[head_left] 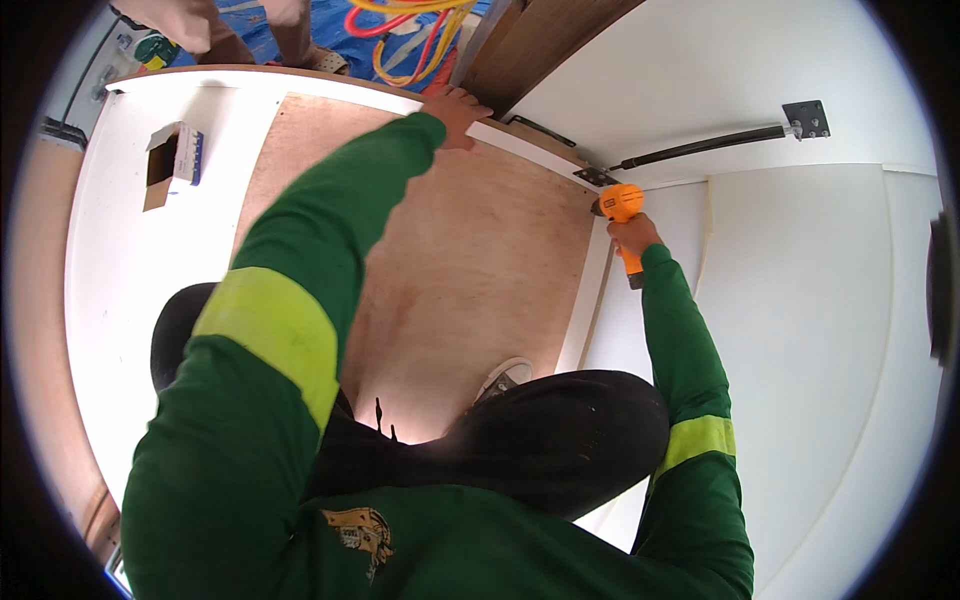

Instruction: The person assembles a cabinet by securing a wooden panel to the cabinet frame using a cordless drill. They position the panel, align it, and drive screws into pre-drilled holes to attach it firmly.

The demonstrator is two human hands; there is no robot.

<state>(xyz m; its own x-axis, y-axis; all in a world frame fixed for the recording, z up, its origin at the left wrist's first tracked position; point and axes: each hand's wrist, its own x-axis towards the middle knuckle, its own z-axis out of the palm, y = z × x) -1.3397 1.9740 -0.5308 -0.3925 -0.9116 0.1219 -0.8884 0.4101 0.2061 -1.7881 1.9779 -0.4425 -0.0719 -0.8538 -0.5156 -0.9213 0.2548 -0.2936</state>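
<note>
My right hand (pixel 635 234) is closed around the handle of an orange drill (pixel 624 202). Its dark nose points left, close to a black metal bracket (pixel 594 177) at the corner of a white-edged wooden panel (pixel 480 260). Whether the tip touches the bracket I cannot tell. A black gas strut (pixel 700 148) runs from near this bracket to a black plate (pixel 806 119) on the white wall panel. Farther left, my left hand (pixel 457 115) lies on the panel's far edge with its fingers stretched over it, holding no tool.
On the white surface to the left lies an opened small box (pixel 174 165). Beyond the far edge are yellow and red hoses (pixel 430 45), blue sheeting (pixel 340 45) and another person's legs (pixel 205 30). A dark wooden beam (pixel 550 45) rises past my left hand. My shoe (pixel 506 376) rests on the panel.
</note>
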